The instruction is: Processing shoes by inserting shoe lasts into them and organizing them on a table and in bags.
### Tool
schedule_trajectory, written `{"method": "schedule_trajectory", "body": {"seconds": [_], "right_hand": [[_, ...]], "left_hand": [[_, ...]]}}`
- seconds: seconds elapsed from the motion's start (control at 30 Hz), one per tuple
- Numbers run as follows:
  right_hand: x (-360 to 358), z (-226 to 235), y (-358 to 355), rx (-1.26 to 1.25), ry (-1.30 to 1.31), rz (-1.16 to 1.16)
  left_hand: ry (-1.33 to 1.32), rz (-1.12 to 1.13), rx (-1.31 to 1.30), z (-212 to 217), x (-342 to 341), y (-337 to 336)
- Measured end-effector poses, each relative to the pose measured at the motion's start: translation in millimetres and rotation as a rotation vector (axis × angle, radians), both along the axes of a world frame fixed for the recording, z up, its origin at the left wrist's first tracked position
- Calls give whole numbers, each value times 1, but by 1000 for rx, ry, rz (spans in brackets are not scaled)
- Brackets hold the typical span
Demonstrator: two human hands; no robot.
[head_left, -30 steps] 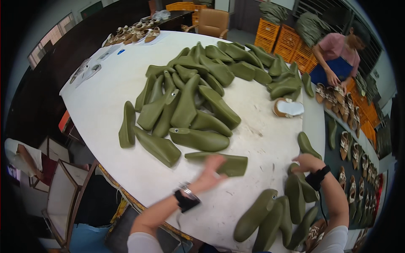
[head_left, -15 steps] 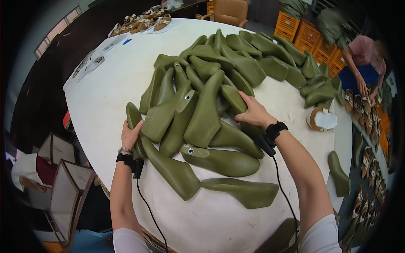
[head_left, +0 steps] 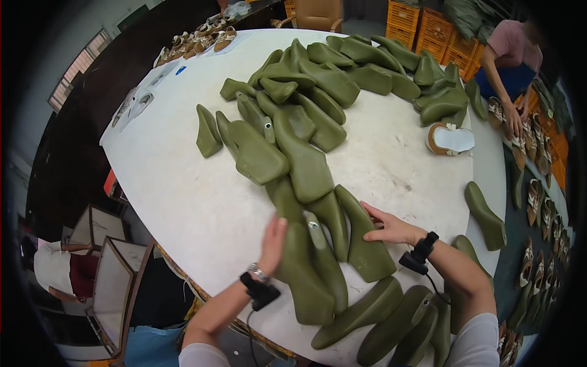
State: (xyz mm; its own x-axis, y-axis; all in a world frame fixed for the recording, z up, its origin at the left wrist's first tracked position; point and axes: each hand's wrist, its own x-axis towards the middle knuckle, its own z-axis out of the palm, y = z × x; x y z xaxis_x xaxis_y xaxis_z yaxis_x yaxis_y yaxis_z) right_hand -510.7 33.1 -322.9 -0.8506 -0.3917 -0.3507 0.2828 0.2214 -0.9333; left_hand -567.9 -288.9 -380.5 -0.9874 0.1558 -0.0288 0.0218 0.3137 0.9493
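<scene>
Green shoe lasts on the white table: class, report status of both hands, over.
Left hand flat on one green shoe last. Right hand flat on neighbouring last. Both open, nothing gripped. More lasts piled beyond.

The white table (head_left: 183, 183) was evenly and brightly lit from above, its surface pale but not blown out, and the green shoe lasts (head_left: 306, 165) on it threw only short, soft shadows. Away from the table the room fell off fast — the floor to its left was dim, and daylight showed only at a small window (head_left: 76, 76) beyond its far-left edge. The fisheye bent the table's rim into a curve and left black corners, while the centre stayed sharp.
</scene>
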Motion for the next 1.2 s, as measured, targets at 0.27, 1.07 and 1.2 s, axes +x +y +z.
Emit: {"method": "schedule_trajectory", "body": {"seconds": [0.27, 1.07, 1.2], "right_hand": [[132, 54, 106, 321, -325, -140], [-319, -6, -46, 512, 573, -260], [-334, 15, -68, 798, 490, -71]], "left_hand": [[-8, -411, -110, 23, 88, 195], [-88, 565, -676, 3, -371, -117], [26, 261, -470, 13, -353, -100]]}}
